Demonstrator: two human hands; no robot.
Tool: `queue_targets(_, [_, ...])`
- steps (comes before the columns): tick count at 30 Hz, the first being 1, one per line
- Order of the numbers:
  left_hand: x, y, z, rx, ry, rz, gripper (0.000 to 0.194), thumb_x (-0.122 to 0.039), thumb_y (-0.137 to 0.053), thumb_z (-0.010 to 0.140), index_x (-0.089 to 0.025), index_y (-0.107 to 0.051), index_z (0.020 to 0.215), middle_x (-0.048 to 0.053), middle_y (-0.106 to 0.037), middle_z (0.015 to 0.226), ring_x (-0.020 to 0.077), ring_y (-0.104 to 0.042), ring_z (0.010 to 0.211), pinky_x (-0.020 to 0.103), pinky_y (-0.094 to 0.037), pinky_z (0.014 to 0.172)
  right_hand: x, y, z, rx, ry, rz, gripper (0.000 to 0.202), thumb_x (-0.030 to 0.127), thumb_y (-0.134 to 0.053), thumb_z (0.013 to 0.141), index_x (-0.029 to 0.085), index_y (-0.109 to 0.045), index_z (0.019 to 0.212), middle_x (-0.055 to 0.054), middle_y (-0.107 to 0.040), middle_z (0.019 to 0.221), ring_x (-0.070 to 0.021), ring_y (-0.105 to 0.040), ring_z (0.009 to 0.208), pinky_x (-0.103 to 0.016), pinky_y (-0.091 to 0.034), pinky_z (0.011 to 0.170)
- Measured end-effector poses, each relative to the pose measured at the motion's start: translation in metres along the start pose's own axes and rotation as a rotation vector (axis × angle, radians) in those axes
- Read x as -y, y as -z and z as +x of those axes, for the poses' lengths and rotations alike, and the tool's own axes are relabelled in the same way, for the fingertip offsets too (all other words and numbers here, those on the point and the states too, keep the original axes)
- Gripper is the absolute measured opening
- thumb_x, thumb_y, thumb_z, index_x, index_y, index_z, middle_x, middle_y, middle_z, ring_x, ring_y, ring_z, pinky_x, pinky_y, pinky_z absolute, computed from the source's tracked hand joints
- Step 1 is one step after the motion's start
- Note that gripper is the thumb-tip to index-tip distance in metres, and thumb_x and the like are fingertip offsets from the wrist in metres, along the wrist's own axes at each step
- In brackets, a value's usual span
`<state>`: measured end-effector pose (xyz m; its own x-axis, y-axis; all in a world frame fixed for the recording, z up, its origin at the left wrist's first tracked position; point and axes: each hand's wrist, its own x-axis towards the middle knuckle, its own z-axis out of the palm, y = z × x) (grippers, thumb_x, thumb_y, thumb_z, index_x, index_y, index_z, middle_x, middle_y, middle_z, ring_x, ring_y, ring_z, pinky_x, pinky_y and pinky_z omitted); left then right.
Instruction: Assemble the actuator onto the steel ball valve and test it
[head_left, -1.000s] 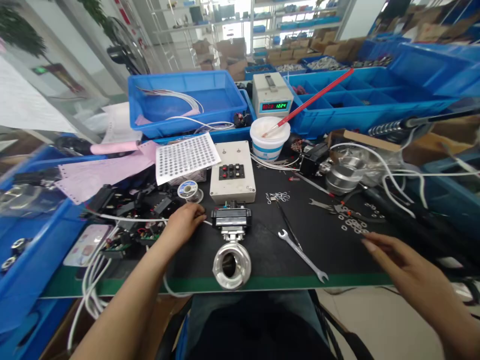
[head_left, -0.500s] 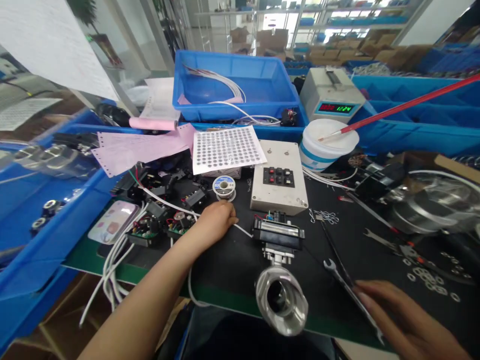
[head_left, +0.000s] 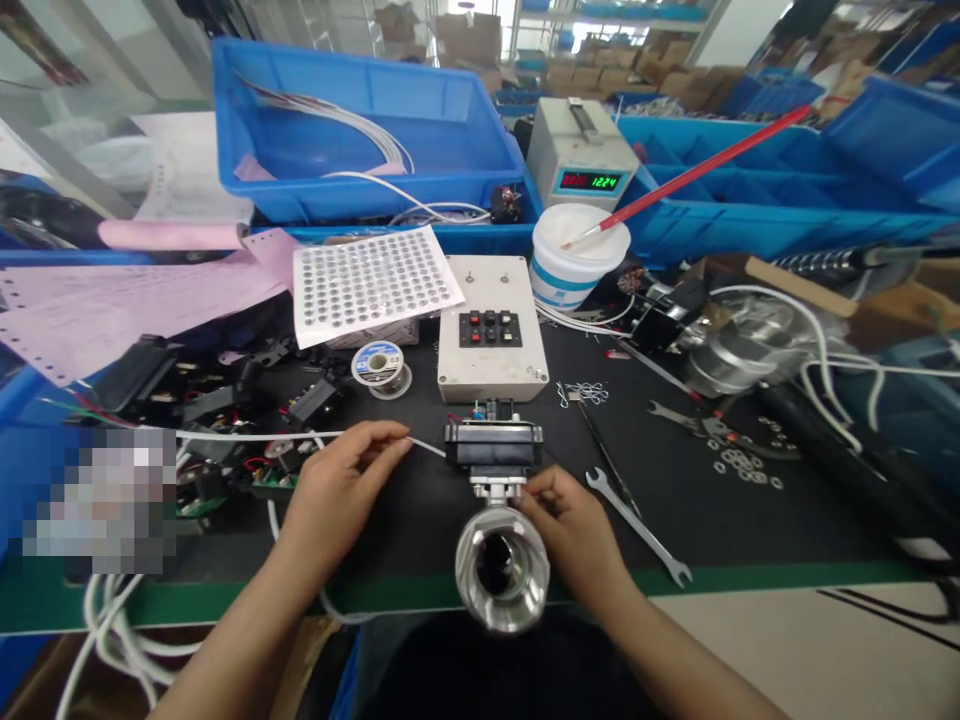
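Observation:
In the middle at the table's front edge stands a steel ball valve (head_left: 466, 575) with a black actuator (head_left: 493, 447) mounted on top; its round bore faces me. A white cable (head_left: 247, 436) runs from the left into the actuator's left side. My left hand (head_left: 341, 485) pinches this cable between thumb and fingertips, just left of the actuator. My right hand (head_left: 577, 525) has its fingers curled against the bracket (head_left: 496, 488) between valve and actuator; the fingertips are partly hidden. To its right lies an open-ended wrench (head_left: 637, 525), untouched.
Behind the valve is a control box (head_left: 491, 372) with buttons. A solder spool (head_left: 381, 370) and circuit boards (head_left: 202, 490) lie left. Washers (head_left: 742, 467), clips (head_left: 583, 393) and a second wrench (head_left: 679, 415) lie right. Blue bins (head_left: 367, 195) and a white tub (head_left: 562, 290) stand behind.
My right hand has moved left from beside the wrench to the valve's bracket. My left hand still has the cable, now drawn straighter. The view has swung to the right.

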<state>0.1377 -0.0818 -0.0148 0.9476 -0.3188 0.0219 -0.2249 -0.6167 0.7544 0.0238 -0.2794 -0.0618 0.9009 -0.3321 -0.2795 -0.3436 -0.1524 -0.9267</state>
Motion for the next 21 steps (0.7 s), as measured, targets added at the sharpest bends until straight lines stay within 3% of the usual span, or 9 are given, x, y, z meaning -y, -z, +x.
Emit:
queue_targets(4, [-0.042,-0.006,-0.024,-0.005,0.141,-0.272,0.015,-0.034,-0.065,0.069,-0.021,-0.065,0.077,-0.003,-0.066,0.067,0.0107,-0.059,0.057,0.018,-0.049,0.054,0.002,0.017,-0.002,0.122,0.008,0.067,0.023,0.040,-0.049,0.083,0.019,-0.051,0.077,-0.002,-0.065,0.072,-0.0164,-0.060,0.067,-0.027,-0.045,0.060])
queue_targets(9, [-0.087,-0.016,-0.044,0.207,0.297,-0.535,0.010,-0.026,-0.062,0.074,-0.020,-0.065,0.082,-0.001,-0.070,0.072,0.0110,-0.064,0.067,0.018,-0.051,0.065,0.017,0.047,-0.018,0.006,0.224,-0.038,0.013,0.033,-0.050,0.086,0.020,-0.053,0.087,-0.001,-0.062,0.080,-0.0135,-0.058,0.070,-0.026,-0.045,0.063])
queue_targets(13, [-0.105,-0.022,-0.044,0.400,0.277,-0.646,0.021,-0.028,-0.060,0.077,-0.020,-0.055,0.096,0.000,-0.071,0.077,0.0111,-0.064,0.075,0.018,-0.049,0.068,0.040,0.054,-0.032,0.041,0.644,-0.128,0.012,0.022,-0.053,0.085,0.024,-0.054,0.097,-0.001,-0.057,0.090,-0.0118,-0.055,0.075,-0.024,-0.045,0.065])
queue_targets(15, [-0.111,-0.025,-0.043,0.450,0.288,-0.669,0.026,-0.029,-0.061,0.077,-0.020,-0.048,0.098,-0.002,-0.070,0.071,0.0089,-0.061,0.068,0.016,-0.045,0.062,0.048,0.052,-0.035,0.012,0.817,-0.198,0.017,0.019,-0.055,0.084,0.022,-0.054,0.101,-0.002,-0.057,0.091,-0.0131,-0.054,0.082,-0.025,-0.045,0.069])
queue_targets(18, [-0.117,-0.028,-0.045,0.509,0.311,-0.673,0.030,-0.032,-0.062,0.076,-0.021,-0.042,0.095,-0.005,-0.065,0.064,0.0054,-0.051,0.052,0.014,-0.034,0.048,0.054,0.051,-0.037,-0.079,0.965,-0.290,0.017,0.015,-0.058,0.082,0.019,-0.056,0.098,-0.003,-0.058,0.088,-0.0139,-0.053,0.084,-0.027,-0.044,0.073])
queue_targets(21, [-0.119,-0.027,-0.048,0.537,0.268,-0.584,0.028,-0.037,-0.059,0.078,-0.022,-0.041,0.093,-0.006,-0.063,0.062,0.0067,-0.049,0.051,0.016,-0.032,0.048,0.053,0.052,-0.038,-0.142,1.036,-0.319,0.014,0.011,-0.058,0.081,0.016,-0.058,0.094,-0.003,-0.058,0.085,-0.0132,-0.052,0.080,-0.028,-0.043,0.072])
